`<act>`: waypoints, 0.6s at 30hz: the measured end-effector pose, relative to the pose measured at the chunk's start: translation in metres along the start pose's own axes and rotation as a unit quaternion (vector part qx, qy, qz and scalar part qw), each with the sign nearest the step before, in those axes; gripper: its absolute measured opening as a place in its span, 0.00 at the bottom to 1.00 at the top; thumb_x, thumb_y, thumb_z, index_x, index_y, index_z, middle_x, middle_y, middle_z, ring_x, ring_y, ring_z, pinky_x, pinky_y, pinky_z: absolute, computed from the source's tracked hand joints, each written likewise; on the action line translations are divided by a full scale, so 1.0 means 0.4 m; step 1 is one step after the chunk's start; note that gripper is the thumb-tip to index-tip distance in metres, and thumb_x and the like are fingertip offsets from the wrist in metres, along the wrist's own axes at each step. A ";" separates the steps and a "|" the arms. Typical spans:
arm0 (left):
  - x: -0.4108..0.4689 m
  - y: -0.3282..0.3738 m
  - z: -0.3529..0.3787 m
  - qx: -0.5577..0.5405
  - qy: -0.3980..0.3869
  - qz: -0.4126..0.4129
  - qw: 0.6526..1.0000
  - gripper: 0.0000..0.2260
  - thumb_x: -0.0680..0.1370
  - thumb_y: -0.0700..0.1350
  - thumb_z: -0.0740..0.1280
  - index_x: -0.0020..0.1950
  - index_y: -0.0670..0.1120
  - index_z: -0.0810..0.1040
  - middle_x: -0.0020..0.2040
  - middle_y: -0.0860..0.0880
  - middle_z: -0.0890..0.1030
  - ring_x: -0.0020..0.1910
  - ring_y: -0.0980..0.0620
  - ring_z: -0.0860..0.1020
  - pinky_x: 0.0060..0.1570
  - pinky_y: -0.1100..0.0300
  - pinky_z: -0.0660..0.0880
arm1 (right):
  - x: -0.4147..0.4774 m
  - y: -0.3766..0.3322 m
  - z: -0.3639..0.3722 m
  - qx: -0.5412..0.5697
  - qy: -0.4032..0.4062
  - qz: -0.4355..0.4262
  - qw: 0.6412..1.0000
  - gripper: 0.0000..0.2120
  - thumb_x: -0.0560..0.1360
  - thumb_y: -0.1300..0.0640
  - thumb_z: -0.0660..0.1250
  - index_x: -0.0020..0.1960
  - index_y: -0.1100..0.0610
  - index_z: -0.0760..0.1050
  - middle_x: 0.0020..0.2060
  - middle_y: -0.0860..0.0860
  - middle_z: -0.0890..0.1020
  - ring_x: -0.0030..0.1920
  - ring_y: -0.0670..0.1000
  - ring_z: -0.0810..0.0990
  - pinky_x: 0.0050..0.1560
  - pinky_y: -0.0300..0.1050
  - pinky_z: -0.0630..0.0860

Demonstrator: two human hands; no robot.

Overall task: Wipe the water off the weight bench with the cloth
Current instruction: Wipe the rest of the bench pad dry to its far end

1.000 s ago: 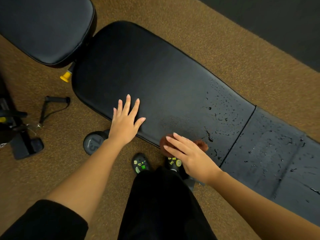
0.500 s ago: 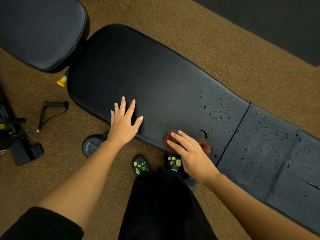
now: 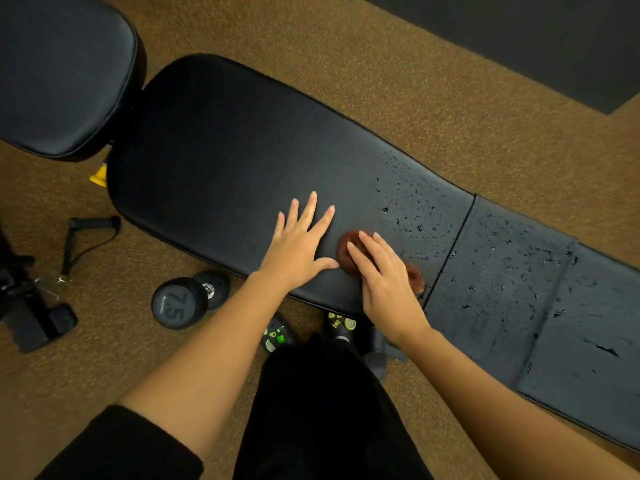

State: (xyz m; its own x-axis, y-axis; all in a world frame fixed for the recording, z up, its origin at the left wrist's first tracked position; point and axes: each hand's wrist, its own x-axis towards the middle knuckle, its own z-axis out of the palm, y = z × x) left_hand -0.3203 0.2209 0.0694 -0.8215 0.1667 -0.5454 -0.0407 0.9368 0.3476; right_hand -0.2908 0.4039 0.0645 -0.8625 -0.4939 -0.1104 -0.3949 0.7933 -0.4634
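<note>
The black padded weight bench (image 3: 225, 161) runs from upper left to lower right. Water droplets (image 3: 419, 216) speckle its right part and the section past the seam. A small brown cloth (image 3: 346, 249) lies on the pad near the front edge. My right hand (image 3: 388, 289) presses flat on the cloth with straight fingers, covering most of it. Just left of the cloth, my left hand (image 3: 301, 244) rests flat on the dry pad with its fingers spread, the thumb close to the cloth.
A second black pad (image 3: 59, 71) sits at the upper left. On the brown carpet lie a 7.5 dumbbell (image 3: 180, 303), a cable handle (image 3: 90, 233) and dark equipment (image 3: 24, 306) at the left. My shoes (image 3: 277, 336) stand under the bench's front edge.
My left hand has slid right along the pad until it is close beside the cloth. My right hand has kept pressing the cloth near the seam.
</note>
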 end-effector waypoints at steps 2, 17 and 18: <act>0.000 0.001 0.003 0.011 -0.006 -0.002 1.000 0.40 0.75 0.58 0.64 0.77 0.52 0.41 0.76 0.46 0.35 0.75 0.41 0.38 0.72 0.45 0.42 | -0.028 -0.002 0.007 0.004 -0.015 -0.016 1.000 0.26 0.70 0.72 0.64 0.68 0.63 0.69 0.68 0.62 0.70 0.70 0.63 0.64 0.68 0.56 0.63; 0.002 0.004 0.013 0.010 -0.003 -0.010 1.000 0.42 0.73 0.59 0.65 0.76 0.53 0.40 0.76 0.47 0.35 0.74 0.41 0.37 0.72 0.43 0.42 | -0.058 0.032 -0.012 0.004 0.004 0.021 1.000 0.27 0.70 0.72 0.62 0.68 0.63 0.68 0.68 0.61 0.69 0.70 0.62 0.63 0.68 0.56 0.63; 0.002 0.005 0.013 0.010 -0.004 -0.009 1.000 0.42 0.73 0.59 0.65 0.76 0.53 0.40 0.76 0.47 0.35 0.74 0.41 0.37 0.72 0.43 0.42 | -0.074 0.031 -0.009 0.003 -0.004 0.007 1.000 0.27 0.69 0.72 0.61 0.68 0.62 0.68 0.68 0.60 0.69 0.70 0.61 0.63 0.68 0.55 0.64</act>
State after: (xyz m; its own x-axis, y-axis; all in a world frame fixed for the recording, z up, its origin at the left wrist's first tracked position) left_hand -0.3183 0.2244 0.0656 -0.8164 0.1512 -0.5573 -0.0451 0.9455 0.3225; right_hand -0.2714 0.4296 0.0653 -0.8655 -0.4851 -0.1248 -0.3801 0.7984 -0.4670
